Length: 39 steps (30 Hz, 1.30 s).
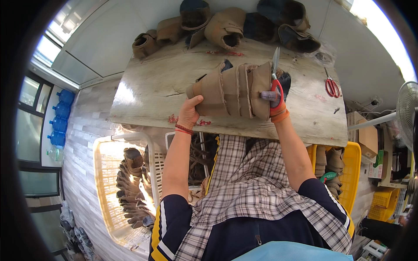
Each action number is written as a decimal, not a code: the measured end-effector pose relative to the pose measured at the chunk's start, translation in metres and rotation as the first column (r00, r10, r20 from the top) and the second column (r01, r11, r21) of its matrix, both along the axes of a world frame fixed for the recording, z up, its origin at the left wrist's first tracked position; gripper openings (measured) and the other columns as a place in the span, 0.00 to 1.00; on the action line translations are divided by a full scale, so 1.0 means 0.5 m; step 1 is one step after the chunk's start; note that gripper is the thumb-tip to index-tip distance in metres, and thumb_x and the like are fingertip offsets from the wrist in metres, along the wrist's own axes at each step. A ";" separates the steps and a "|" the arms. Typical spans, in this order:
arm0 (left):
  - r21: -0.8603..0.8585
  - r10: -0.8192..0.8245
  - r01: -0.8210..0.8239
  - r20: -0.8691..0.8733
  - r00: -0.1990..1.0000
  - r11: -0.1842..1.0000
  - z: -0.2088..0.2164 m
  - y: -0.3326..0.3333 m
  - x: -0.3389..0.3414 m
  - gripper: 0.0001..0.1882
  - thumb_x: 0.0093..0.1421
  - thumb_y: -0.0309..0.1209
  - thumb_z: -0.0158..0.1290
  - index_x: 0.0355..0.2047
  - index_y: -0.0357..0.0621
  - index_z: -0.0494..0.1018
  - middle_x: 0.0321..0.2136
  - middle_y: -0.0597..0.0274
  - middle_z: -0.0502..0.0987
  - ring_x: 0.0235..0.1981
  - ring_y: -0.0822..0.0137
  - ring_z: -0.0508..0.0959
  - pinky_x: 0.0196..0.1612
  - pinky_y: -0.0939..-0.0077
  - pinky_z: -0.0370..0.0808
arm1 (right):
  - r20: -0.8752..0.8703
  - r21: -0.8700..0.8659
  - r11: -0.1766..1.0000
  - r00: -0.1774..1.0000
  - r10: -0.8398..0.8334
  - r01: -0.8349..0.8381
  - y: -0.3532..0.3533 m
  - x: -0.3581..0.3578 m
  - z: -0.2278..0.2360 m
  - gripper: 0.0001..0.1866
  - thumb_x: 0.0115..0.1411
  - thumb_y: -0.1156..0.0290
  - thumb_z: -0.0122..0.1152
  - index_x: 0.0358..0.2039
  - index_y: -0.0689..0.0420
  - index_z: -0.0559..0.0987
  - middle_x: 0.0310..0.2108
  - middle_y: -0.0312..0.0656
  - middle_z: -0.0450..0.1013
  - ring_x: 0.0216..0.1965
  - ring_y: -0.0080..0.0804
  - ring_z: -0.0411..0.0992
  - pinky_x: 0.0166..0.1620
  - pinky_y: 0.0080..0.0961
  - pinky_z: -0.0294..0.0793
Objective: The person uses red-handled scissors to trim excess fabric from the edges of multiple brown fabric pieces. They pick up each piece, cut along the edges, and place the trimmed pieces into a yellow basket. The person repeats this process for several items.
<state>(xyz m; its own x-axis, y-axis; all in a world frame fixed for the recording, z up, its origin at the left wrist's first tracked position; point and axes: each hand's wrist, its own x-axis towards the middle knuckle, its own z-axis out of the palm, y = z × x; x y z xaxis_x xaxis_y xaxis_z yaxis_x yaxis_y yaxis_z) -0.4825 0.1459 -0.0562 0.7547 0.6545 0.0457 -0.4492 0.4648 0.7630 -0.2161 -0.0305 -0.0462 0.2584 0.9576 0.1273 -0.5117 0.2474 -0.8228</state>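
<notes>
A row of tan shoe uppers, nested one into another with fleecy edges showing, lies sideways over the near part of the table. My left hand is closed around the narrow left end, its thumb on top. At the wide right end, my right hand has its fingers through the red handles of a pair of scissors, whose blades point away from me. An orange cuff and a greyish finger covering show on that hand. Part of its grip is hidden behind the uppers.
More brown and tan uppers line the table's far edge. Red-handled scissors lie at the right. Below stand a cream basket of uppers and a yellow crate. A white fan is at far right.
</notes>
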 end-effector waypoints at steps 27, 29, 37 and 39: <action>0.026 -0.017 0.019 -0.063 0.998 0.999 0.031 -0.009 0.098 0.24 0.54 0.29 0.58 0.51 0.36 0.67 0.47 0.57 0.74 0.48 0.61 0.73 0.53 0.64 0.70 | 0.447 0.136 0.937 0.824 -0.348 0.322 0.045 -0.028 0.067 0.21 0.51 0.76 0.62 0.46 0.65 0.71 0.38 0.40 0.74 0.38 0.24 0.72 0.42 0.20 0.72; 0.166 0.045 -0.027 -0.109 0.993 0.986 0.028 -0.021 0.106 0.24 0.55 0.30 0.57 0.51 0.37 0.67 0.46 0.58 0.74 0.47 0.61 0.74 0.52 0.65 0.70 | 0.652 0.331 0.802 0.495 -0.575 0.497 0.042 -0.031 0.029 0.21 0.52 0.76 0.61 0.47 0.65 0.70 0.34 0.37 0.74 0.36 0.21 0.71 0.39 0.16 0.72; 0.927 0.835 -0.179 -0.198 0.513 0.330 0.054 0.128 0.014 0.07 0.58 0.26 0.51 0.37 0.40 0.71 0.37 0.57 0.75 0.37 0.64 0.74 0.41 0.70 0.70 | 0.331 0.070 0.829 0.771 -0.544 0.555 -0.073 -0.010 0.005 0.18 0.66 0.63 0.42 0.47 0.64 0.69 0.25 0.38 0.72 0.21 0.20 0.69 0.22 0.12 0.65; 0.907 0.821 0.170 0.253 0.512 -0.386 0.118 0.164 0.073 0.07 0.58 0.23 0.47 0.37 0.41 0.71 0.42 0.56 0.73 0.35 0.57 0.72 0.41 0.68 0.69 | 0.203 0.021 0.752 0.733 -0.649 0.659 -0.109 0.005 -0.009 0.19 0.66 0.62 0.43 0.47 0.65 0.69 0.26 0.41 0.73 0.21 0.21 0.70 0.20 0.13 0.65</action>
